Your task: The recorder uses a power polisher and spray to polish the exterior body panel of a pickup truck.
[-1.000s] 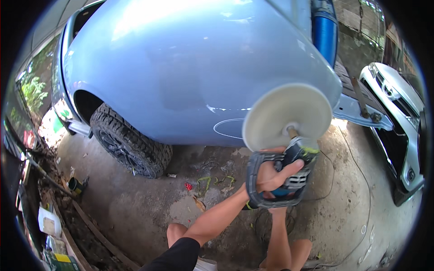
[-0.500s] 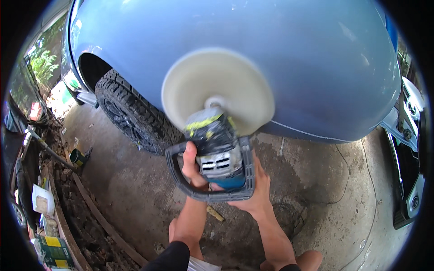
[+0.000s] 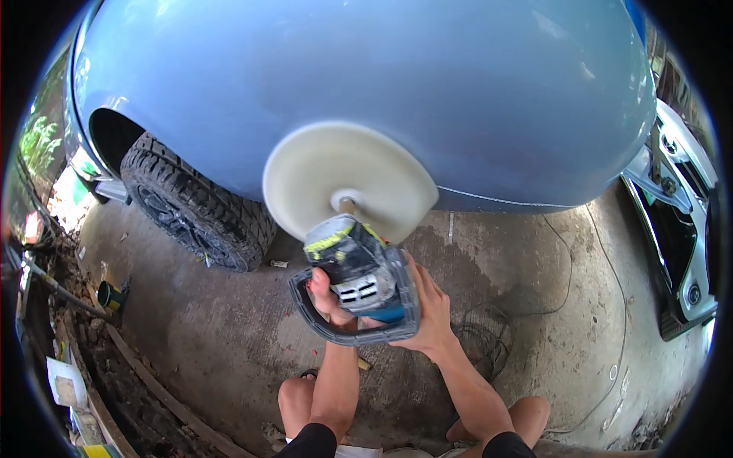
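Note:
A power polisher [image 3: 365,263] with a dark, yellow-smeared head and a blue body is held out in front of me by both hands. Its round cream pad [image 3: 321,164] is blurred as if spinning and lies over the lower part of a blue-grey car panel [image 3: 305,69]. My left hand [image 3: 327,299] is closed around the polisher inside its black loop handle [image 3: 313,324], thumb upward. On the tool's right side, my right hand [image 3: 429,309] wraps the handle and body; some of its fingers are hidden behind the tool.
A black tyre [image 3: 202,206] stands left of the pad. On the concrete floor [image 3: 214,320], a dark cable [image 3: 561,313] runs at the right. A detached silver car front part [image 3: 679,259] stands far right. Timber [image 3: 145,374], debris and a small dark pot [image 3: 112,296] line the left.
The pad has come down the panel toward its lower edge and slightly away from the tyre. Both hands keep hold of the polisher. The whole view has shifted a little.

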`<state>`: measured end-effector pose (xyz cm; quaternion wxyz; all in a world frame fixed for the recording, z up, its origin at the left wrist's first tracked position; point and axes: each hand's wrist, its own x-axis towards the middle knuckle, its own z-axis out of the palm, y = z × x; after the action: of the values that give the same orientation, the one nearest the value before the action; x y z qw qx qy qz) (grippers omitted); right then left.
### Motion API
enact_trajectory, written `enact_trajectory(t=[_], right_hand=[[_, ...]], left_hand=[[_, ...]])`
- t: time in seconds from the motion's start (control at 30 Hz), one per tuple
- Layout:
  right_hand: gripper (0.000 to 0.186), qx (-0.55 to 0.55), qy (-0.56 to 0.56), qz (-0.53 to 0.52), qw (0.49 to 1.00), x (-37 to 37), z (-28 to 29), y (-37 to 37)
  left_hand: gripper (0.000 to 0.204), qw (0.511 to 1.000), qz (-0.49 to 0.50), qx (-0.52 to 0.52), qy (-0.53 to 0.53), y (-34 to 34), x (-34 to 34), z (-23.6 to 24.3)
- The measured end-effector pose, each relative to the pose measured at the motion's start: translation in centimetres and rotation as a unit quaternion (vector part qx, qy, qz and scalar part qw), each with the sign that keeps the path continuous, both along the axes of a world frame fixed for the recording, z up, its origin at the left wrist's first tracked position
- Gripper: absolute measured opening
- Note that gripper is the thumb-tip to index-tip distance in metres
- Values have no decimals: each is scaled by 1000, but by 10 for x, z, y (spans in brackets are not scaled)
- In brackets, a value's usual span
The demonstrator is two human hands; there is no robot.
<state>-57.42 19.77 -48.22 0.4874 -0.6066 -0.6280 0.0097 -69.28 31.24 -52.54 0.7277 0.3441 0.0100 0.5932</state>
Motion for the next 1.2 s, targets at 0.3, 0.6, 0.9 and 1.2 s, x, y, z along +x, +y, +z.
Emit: enact_trajectory(t=[0.3,0.6,0.9,1.2], right_hand=[[104,18,187,-73,980,48,-32,-72],[101,21,299,-35,953,37,-94,-31],[100,79,-84,-19,993,-5,-79,62],[112,-81,-207,-19,975,-10,-34,36]], left_hand=[[47,943,-78,220,236,-72,88,55],[56,946,-3,231,226,-28,55,6],[102,996,34,-47,71,30,-19,-56],[98,979,-76,-154,-107,19,3,-86]])
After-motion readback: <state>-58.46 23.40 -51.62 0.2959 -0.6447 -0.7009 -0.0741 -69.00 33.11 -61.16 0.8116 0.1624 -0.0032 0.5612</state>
